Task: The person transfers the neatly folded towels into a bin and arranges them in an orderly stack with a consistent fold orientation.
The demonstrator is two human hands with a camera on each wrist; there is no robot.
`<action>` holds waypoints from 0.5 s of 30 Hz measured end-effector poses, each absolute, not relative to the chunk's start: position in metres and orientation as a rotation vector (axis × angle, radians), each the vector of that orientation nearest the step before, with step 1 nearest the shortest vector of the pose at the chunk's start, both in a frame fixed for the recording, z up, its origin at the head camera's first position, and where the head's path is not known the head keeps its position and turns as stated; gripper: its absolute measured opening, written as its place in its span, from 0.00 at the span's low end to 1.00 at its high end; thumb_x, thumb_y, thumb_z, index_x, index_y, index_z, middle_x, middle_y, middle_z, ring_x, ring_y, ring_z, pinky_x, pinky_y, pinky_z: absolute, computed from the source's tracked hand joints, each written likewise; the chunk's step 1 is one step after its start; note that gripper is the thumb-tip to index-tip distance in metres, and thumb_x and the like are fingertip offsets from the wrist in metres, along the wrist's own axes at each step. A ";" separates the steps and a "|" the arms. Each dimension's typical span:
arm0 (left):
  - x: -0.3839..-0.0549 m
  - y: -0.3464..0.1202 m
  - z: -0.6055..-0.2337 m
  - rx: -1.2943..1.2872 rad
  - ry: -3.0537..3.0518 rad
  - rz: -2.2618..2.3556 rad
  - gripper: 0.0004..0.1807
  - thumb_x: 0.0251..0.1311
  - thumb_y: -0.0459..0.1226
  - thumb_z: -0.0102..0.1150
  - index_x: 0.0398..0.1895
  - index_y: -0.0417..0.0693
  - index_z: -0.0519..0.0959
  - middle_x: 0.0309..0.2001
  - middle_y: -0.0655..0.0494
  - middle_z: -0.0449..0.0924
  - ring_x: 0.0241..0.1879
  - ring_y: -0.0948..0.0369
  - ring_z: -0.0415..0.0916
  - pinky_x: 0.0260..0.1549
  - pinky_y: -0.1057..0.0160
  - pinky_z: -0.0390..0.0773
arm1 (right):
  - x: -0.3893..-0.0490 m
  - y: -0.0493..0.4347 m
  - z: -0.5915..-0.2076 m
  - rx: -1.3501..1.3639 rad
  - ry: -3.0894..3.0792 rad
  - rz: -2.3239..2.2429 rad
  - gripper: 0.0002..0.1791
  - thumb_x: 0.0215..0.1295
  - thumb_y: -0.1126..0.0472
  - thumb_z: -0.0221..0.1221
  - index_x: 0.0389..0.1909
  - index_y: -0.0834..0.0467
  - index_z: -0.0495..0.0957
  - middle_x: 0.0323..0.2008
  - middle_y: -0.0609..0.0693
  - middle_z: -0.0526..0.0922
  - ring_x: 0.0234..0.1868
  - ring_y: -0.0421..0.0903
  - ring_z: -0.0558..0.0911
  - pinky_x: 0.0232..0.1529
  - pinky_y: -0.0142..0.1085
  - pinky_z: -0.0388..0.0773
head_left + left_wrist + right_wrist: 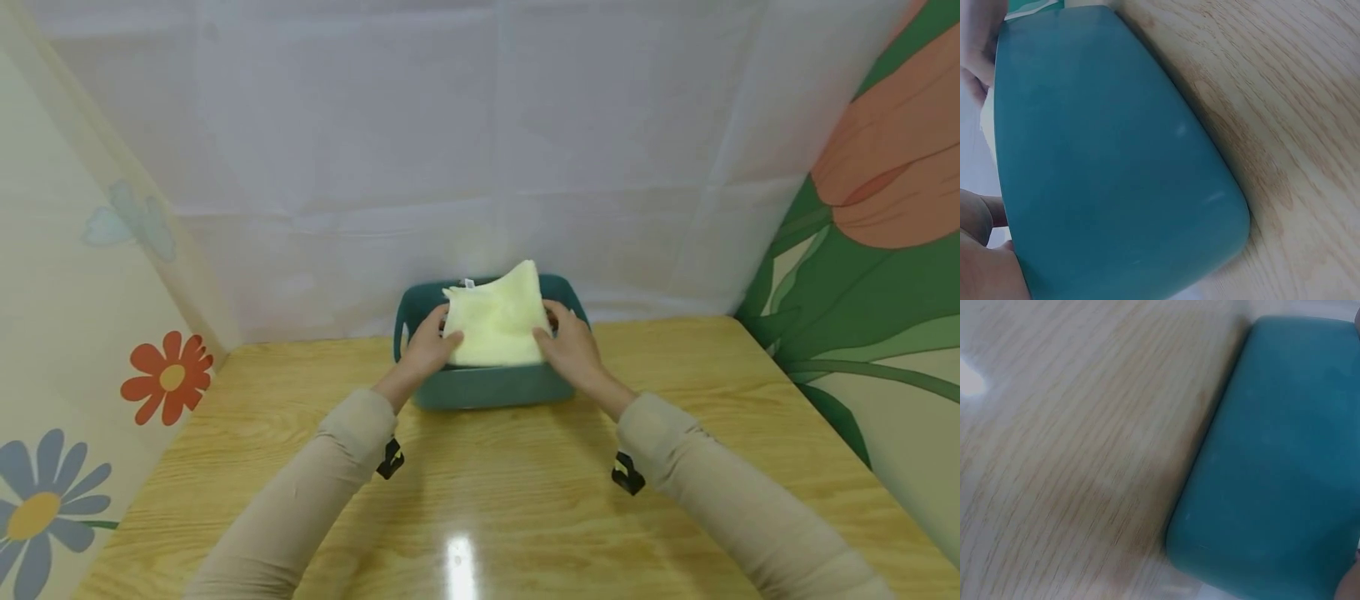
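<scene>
A pale yellow folded towel [497, 323] with a small white tag [469, 284] at its top edge lies over the opening of a teal plastic basket [491, 389]. My left hand [429, 343] pinches the towel's left side, thumb on top. On the opposite side, my right hand [572, 343] pinches the towel's right edge the same way. Both hands are over the basket's rim, and some fingers are hidden behind the cloth. The left wrist view shows mostly the basket's outer wall [1110, 156], with parts of both hands at the left edge.
The basket stands at the back of a wood-grain table [480, 475], against a white cloth backdrop [480, 150]. Painted walls with flowers [172, 377] flank the table on both sides. Light glares on the tabletop near the front.
</scene>
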State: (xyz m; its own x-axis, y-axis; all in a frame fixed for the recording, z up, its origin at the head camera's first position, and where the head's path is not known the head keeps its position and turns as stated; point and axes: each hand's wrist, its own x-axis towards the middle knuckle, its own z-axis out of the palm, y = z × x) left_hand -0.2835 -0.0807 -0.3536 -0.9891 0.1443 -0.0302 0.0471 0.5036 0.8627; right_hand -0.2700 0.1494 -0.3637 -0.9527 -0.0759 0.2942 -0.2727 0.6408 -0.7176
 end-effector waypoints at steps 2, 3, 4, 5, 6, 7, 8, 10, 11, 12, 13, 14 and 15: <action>-0.282 -0.080 -0.354 0.172 2.649 1.519 0.31 0.72 0.32 0.52 0.75 0.40 0.57 0.60 0.36 0.70 0.55 0.45 0.72 0.49 0.50 0.76 | -0.270 0.149 -0.365 0.278 -2.616 1.213 0.27 0.69 0.66 0.57 0.67 0.70 0.66 0.53 0.68 0.79 0.55 0.61 0.77 0.72 0.50 0.52; -0.281 -0.080 -0.354 0.171 2.656 1.525 0.30 0.72 0.32 0.52 0.75 0.40 0.57 0.59 0.36 0.70 0.55 0.45 0.71 0.49 0.50 0.76 | -0.270 0.149 -0.365 0.281 -2.608 1.222 0.27 0.69 0.67 0.57 0.67 0.70 0.66 0.53 0.68 0.78 0.55 0.61 0.76 0.70 0.51 0.57; -0.280 -0.080 -0.354 0.171 2.665 1.535 0.30 0.72 0.31 0.52 0.74 0.38 0.58 0.58 0.37 0.69 0.55 0.46 0.71 0.49 0.51 0.76 | -0.270 0.149 -0.365 0.284 -2.597 1.230 0.27 0.69 0.67 0.57 0.67 0.71 0.67 0.53 0.67 0.78 0.54 0.61 0.76 0.67 0.52 0.62; -0.279 -0.079 -0.354 0.170 2.673 1.546 0.29 0.72 0.31 0.52 0.73 0.38 0.59 0.58 0.38 0.69 0.55 0.47 0.70 0.49 0.52 0.76 | -0.271 0.150 -0.365 0.289 -2.583 1.236 0.26 0.68 0.68 0.57 0.66 0.71 0.67 0.53 0.67 0.78 0.54 0.61 0.76 0.64 0.52 0.66; -0.278 -0.079 -0.353 0.172 2.685 1.552 0.29 0.71 0.30 0.53 0.73 0.37 0.60 0.57 0.39 0.68 0.54 0.48 0.70 0.49 0.52 0.76 | -0.271 0.150 -0.366 0.295 -2.569 1.240 0.26 0.68 0.69 0.57 0.66 0.71 0.67 0.53 0.67 0.77 0.53 0.61 0.76 0.60 0.52 0.70; -0.276 -0.078 -0.353 0.172 2.695 1.558 0.28 0.71 0.30 0.53 0.72 0.36 0.60 0.57 0.40 0.68 0.54 0.48 0.69 0.48 0.53 0.75 | -0.271 0.150 -0.366 0.301 -2.553 1.253 0.26 0.68 0.70 0.56 0.66 0.72 0.68 0.53 0.67 0.77 0.53 0.60 0.76 0.56 0.52 0.72; -0.275 -0.078 -0.353 0.173 2.701 1.562 0.27 0.71 0.30 0.53 0.71 0.37 0.61 0.57 0.41 0.67 0.53 0.49 0.69 0.48 0.53 0.75 | -0.271 0.151 -0.367 0.303 -2.542 1.261 0.26 0.68 0.70 0.56 0.65 0.71 0.68 0.53 0.66 0.76 0.53 0.60 0.75 0.53 0.51 0.74; -0.273 -0.079 -0.353 0.185 2.702 1.572 0.26 0.71 0.31 0.53 0.70 0.37 0.63 0.56 0.42 0.67 0.53 0.50 0.69 0.47 0.53 0.75 | -0.272 0.153 -0.368 0.302 -2.523 1.268 0.25 0.67 0.70 0.56 0.65 0.71 0.69 0.54 0.66 0.75 0.53 0.60 0.75 0.52 0.51 0.74; -0.273 -0.079 -0.354 0.190 2.698 1.579 0.26 0.71 0.31 0.53 0.70 0.37 0.63 0.57 0.42 0.68 0.53 0.50 0.69 0.48 0.53 0.75 | -0.272 0.153 -0.369 0.300 -2.515 1.273 0.25 0.67 0.70 0.56 0.65 0.70 0.69 0.55 0.66 0.74 0.53 0.59 0.74 0.52 0.51 0.73; -0.272 -0.080 -0.355 0.193 2.688 1.592 0.25 0.71 0.31 0.53 0.70 0.37 0.64 0.57 0.42 0.68 0.53 0.50 0.69 0.48 0.53 0.75 | -0.272 0.154 -0.370 0.296 -2.511 1.277 0.25 0.67 0.70 0.56 0.65 0.70 0.69 0.56 0.65 0.74 0.54 0.59 0.74 0.52 0.51 0.73; -0.271 -0.080 -0.357 0.192 2.676 1.608 0.25 0.71 0.31 0.52 0.69 0.37 0.64 0.57 0.41 0.69 0.54 0.49 0.69 0.49 0.52 0.75 | -0.272 0.154 -0.371 0.293 -2.507 1.283 0.25 0.67 0.70 0.56 0.65 0.69 0.70 0.57 0.65 0.73 0.54 0.59 0.74 0.52 0.51 0.73; -0.271 -0.081 -0.359 0.190 2.665 1.633 0.24 0.71 0.31 0.52 0.69 0.36 0.65 0.57 0.41 0.69 0.54 0.49 0.69 0.50 0.52 0.75 | -0.271 0.154 -0.372 0.293 -2.500 1.286 0.25 0.67 0.70 0.56 0.65 0.69 0.70 0.57 0.65 0.73 0.54 0.59 0.74 0.52 0.51 0.73; -0.271 -0.082 -0.360 0.183 2.653 1.663 0.24 0.71 0.30 0.52 0.69 0.36 0.65 0.57 0.40 0.70 0.55 0.48 0.69 0.51 0.52 0.75 | -0.271 0.155 -0.373 0.297 -2.489 1.295 0.24 0.67 0.70 0.56 0.64 0.69 0.70 0.58 0.65 0.73 0.54 0.59 0.74 0.52 0.50 0.73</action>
